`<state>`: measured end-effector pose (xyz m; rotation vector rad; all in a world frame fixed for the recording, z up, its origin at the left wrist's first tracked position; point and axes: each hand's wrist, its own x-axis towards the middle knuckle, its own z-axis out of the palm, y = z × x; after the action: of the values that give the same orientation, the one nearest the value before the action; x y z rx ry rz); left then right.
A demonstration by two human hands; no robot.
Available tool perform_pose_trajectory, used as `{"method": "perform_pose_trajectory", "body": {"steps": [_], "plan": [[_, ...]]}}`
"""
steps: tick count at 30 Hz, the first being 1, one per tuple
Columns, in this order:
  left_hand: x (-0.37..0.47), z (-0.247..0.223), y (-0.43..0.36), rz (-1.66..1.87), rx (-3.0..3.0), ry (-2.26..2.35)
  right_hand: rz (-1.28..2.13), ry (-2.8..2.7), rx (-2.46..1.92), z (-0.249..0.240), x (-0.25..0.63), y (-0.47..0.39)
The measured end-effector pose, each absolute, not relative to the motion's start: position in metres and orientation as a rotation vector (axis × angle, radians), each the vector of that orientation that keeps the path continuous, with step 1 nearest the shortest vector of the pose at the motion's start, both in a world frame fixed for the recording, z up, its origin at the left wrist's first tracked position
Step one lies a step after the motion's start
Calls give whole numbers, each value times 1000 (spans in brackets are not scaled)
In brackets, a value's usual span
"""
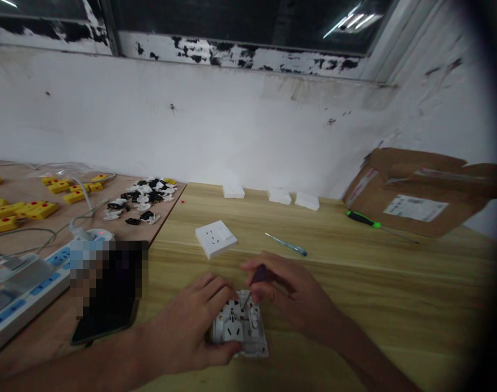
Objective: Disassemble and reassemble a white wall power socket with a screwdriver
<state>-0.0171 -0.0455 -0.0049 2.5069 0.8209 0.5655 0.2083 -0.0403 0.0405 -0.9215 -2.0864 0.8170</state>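
A white wall socket (234, 332) with its inner parts exposed lies on the wooden table. My left hand (191, 324) is closed around its left side, thumb at the lower edge and fingers over the top. My right hand (295, 294) grips the dark purple handle of a screwdriver (259, 274). Its thin shaft slants down into the upper right part of the socket; the tip is hard to make out. Beyond my hands lies a finished-looking white switch socket (216, 238), face up. To its right is a slim screwdriver with a translucent blue handle (287, 244).
At the left are a power strip (40, 294), a dark phone-like slab (109, 305), yellow blocks (23, 209) and a pile of black and white parts (150, 191). White plates (233, 190) stand by the wall. A cardboard box (424, 188) and green-black screwdriver (363, 219) sit right.
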Motion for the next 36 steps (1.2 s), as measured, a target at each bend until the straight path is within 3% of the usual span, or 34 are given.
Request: {"method": "perform_pose_trajectory", "body": {"steps": [12,25,31,36], "plan": [[-20,-6,-45,588,2532,796,1033,-1942,-767,32,205,-47],[-20,-5,-46,600,2557,809,984,-1970,-808,39,211,-47],[-20,-4,-45,567,2568,812,740,-2092,-812,41,203,-49],[-20,-7,-43,560,2560,822,912,-1953,-827,39,201,-53]]}}
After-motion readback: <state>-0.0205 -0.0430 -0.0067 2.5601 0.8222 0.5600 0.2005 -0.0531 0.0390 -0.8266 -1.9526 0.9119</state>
